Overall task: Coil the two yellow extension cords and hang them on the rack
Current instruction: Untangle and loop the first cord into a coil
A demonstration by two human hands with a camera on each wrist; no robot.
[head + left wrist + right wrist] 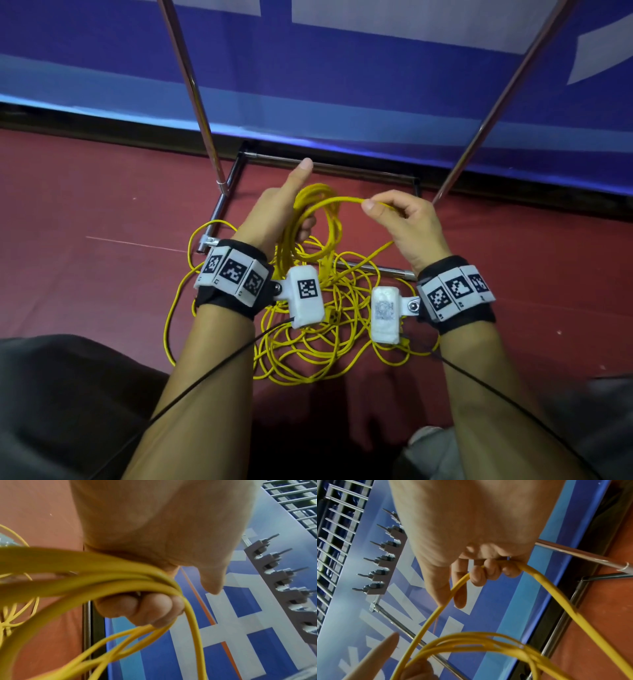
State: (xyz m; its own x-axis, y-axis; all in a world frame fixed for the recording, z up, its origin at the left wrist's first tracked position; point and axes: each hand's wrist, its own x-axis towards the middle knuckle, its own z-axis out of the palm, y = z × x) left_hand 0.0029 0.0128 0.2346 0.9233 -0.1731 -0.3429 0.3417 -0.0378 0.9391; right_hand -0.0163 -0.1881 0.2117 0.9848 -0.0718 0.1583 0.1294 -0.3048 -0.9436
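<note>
Head view looks down; wrist views close, sharing rack (281,582).

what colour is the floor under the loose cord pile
Dark red floor, best seen in the head view, beneath the yellow cord.

Banner (376,68): showing large white letters, cropped and not readable.
Wrist bands (233,274): carrying black-and-white square code markers, no readable words.

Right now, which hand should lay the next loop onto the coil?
The right hand: its fingers already pinch the free strand, while the left hand is full, gripping the gathered coil.
</note>
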